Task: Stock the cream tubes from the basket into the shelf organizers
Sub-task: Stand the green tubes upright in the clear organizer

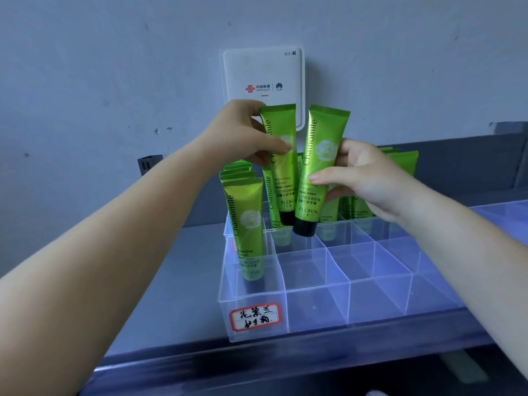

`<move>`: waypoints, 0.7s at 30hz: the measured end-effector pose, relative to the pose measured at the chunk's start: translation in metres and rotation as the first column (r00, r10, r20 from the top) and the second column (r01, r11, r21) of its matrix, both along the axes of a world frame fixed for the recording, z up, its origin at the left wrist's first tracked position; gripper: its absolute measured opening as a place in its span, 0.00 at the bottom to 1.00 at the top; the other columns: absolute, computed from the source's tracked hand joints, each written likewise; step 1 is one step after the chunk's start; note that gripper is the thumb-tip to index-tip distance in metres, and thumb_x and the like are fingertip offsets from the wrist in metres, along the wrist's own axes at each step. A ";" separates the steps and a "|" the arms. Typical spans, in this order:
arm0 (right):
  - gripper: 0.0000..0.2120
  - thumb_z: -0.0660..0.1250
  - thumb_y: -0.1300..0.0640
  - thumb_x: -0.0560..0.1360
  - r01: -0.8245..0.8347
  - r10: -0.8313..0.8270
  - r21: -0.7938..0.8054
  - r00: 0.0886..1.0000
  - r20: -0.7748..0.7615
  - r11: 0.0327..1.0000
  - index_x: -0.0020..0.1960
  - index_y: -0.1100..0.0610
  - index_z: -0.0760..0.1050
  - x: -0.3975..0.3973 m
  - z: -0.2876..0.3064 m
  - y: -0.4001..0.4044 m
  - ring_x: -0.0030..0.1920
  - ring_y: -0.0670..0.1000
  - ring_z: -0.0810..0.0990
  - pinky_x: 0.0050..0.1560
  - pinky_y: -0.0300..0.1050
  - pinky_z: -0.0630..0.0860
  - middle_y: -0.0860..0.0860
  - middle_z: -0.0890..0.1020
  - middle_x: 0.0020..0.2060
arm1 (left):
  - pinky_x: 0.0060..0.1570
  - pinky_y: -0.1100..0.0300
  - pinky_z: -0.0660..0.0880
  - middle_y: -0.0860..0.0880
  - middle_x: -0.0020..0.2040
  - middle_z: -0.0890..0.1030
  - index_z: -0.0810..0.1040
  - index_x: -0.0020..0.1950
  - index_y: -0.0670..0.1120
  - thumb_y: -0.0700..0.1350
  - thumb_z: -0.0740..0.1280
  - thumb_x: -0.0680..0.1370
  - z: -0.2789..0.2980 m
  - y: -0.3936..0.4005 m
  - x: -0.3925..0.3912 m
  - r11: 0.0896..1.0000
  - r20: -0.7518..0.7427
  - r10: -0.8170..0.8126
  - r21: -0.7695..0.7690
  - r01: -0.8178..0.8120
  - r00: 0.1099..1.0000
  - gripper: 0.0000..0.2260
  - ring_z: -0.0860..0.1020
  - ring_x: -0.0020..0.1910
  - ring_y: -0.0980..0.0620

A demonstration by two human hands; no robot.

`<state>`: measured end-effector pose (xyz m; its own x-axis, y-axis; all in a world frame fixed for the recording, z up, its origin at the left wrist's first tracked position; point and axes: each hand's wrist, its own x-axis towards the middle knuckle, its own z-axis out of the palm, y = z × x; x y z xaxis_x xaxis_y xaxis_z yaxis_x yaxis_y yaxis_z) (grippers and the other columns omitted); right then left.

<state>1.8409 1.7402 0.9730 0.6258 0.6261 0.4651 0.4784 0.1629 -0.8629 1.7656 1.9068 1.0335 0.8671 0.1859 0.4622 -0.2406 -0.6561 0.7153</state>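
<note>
My left hand [245,135] grips a green Chamomile cream tube [281,178] near its crimped top, cap down, above the clear organizer [317,287]. My right hand [363,178] holds a second green tube [317,167] by its middle, also cap down, just right of the first. Both tubes hang over the organizer's back rows. A column of several tubes stands in the left compartments, the nearest tube [247,224] at the front left. More tubes [400,164] stand at the back right. The basket is out of view.
The organizer sits on a grey shelf [183,281] against a pale wall. A handwritten red-bordered label [255,316] is stuck to the organizer's front. A white WiFi router [261,75] hangs on the wall behind. The shelf's front edge [257,364] runs below.
</note>
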 end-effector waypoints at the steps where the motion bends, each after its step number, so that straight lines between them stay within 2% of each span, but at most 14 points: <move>1: 0.12 0.69 0.68 0.69 0.001 -0.001 -0.015 1.000 0.011 1.000 0.50 0.57 0.75 0.000 -0.001 -0.001 0.38 0.45 0.83 0.39 0.45 0.80 0.50 0.83 0.41 | 0.37 0.55 0.82 0.43 0.35 0.82 0.75 0.54 0.38 0.36 0.75 0.68 0.000 0.000 0.001 1.000 -0.013 0.013 0.007 -0.013 1.000 0.17 0.80 0.30 0.48; 4: 0.12 0.69 0.67 0.70 -0.005 0.006 -0.057 1.000 0.020 0.998 0.52 0.59 0.75 0.000 -0.004 -0.002 0.37 0.45 0.83 0.41 0.46 0.80 0.51 0.83 0.41 | 0.36 0.55 0.82 0.44 0.32 0.80 0.74 0.57 0.35 0.37 0.75 0.68 -0.002 -0.002 0.002 0.998 -0.049 0.060 0.026 -0.058 0.997 0.21 0.80 0.26 0.52; 7: 0.10 0.68 0.66 0.71 -0.025 0.026 -0.079 1.000 0.008 0.997 0.50 0.57 0.75 0.000 -0.007 -0.003 0.37 0.44 0.83 0.41 0.47 0.81 0.50 0.83 0.41 | 0.37 0.56 0.82 0.50 0.25 0.78 0.75 0.42 0.44 0.37 0.75 0.68 -0.004 -0.002 0.001 0.999 -0.062 0.030 0.045 -0.027 0.998 0.10 0.79 0.26 0.52; 9: 0.09 0.68 0.67 0.71 -0.055 0.054 -0.067 0.998 -0.016 0.996 0.48 0.56 0.75 -0.002 -0.009 -0.004 0.37 0.42 0.83 0.35 0.41 0.81 0.48 0.83 0.40 | 0.38 0.56 0.81 0.52 0.24 0.78 0.73 0.40 0.46 0.37 0.75 0.69 -0.005 -0.002 0.000 0.997 -0.063 0.034 0.066 -0.029 0.997 0.11 0.79 0.26 0.53; 11: 0.09 0.67 0.68 0.72 -0.087 0.085 -0.053 0.995 -0.045 0.995 0.47 0.55 0.76 -0.004 -0.011 -0.004 0.36 0.41 0.83 0.31 0.36 0.78 0.47 0.83 0.39 | 0.39 0.55 0.81 0.49 0.29 0.80 0.75 0.45 0.44 0.37 0.75 0.69 -0.006 -0.004 -0.001 0.996 -0.079 0.030 0.083 -0.023 0.996 0.11 0.79 0.26 0.53; 13: 0.09 0.67 0.68 0.72 -0.109 0.106 -0.056 0.992 -0.062 0.992 0.47 0.55 0.76 -0.004 -0.013 -0.003 0.35 0.41 0.83 0.30 0.35 0.77 0.48 0.83 0.38 | 0.37 0.57 0.81 0.44 0.35 0.79 0.75 0.48 0.43 0.36 0.74 0.68 -0.007 -0.005 -0.002 0.996 -0.097 0.025 0.093 -0.016 0.995 0.13 0.78 0.25 0.54; 15: 0.09 0.67 0.67 0.72 -0.120 0.115 -0.081 0.992 -0.060 0.990 0.47 0.55 0.77 -0.004 -0.015 -0.002 0.36 0.42 0.83 0.32 0.36 0.78 0.49 0.83 0.39 | 0.34 0.61 0.79 0.44 0.32 0.78 0.75 0.45 0.44 0.36 0.75 0.68 -0.008 -0.005 -0.003 0.993 -0.097 0.035 0.116 -0.024 0.995 0.12 0.77 0.23 0.55; 17: 0.08 0.68 0.67 0.72 -0.114 0.110 -0.118 0.993 -0.042 0.986 0.48 0.56 0.77 -0.003 -0.017 0.000 0.37 0.43 0.83 0.35 0.38 0.80 0.50 0.83 0.41 | 0.33 0.62 0.78 0.43 0.31 0.79 0.77 0.45 0.39 0.37 0.76 0.67 -0.008 -0.003 -0.003 0.985 -0.098 0.061 0.165 -0.044 0.993 0.11 0.77 0.22 0.57; 19: 0.09 0.68 0.67 0.72 -0.104 0.100 -0.130 0.994 -0.033 0.986 0.49 0.57 0.77 -0.003 -0.019 0.001 0.39 0.45 0.83 0.38 0.40 0.81 0.52 0.83 0.43 | 0.38 0.59 0.77 0.35 0.37 0.81 0.78 0.48 0.33 0.38 0.76 0.67 -0.007 -0.002 -0.002 0.974 -0.102 0.091 0.215 -0.068 0.991 0.14 0.77 0.23 0.57; 21: 0.11 0.70 0.67 0.70 -0.095 0.092 -0.115 0.995 -0.033 0.989 0.50 0.56 0.77 -0.003 -0.021 0.003 0.40 0.46 0.83 0.39 0.43 0.82 0.51 0.84 0.43 | 0.40 0.59 0.77 0.37 0.37 0.82 0.79 0.45 0.34 0.38 0.75 0.68 -0.007 -0.003 -0.002 0.964 -0.124 0.108 0.256 -0.074 0.986 0.11 0.77 0.23 0.58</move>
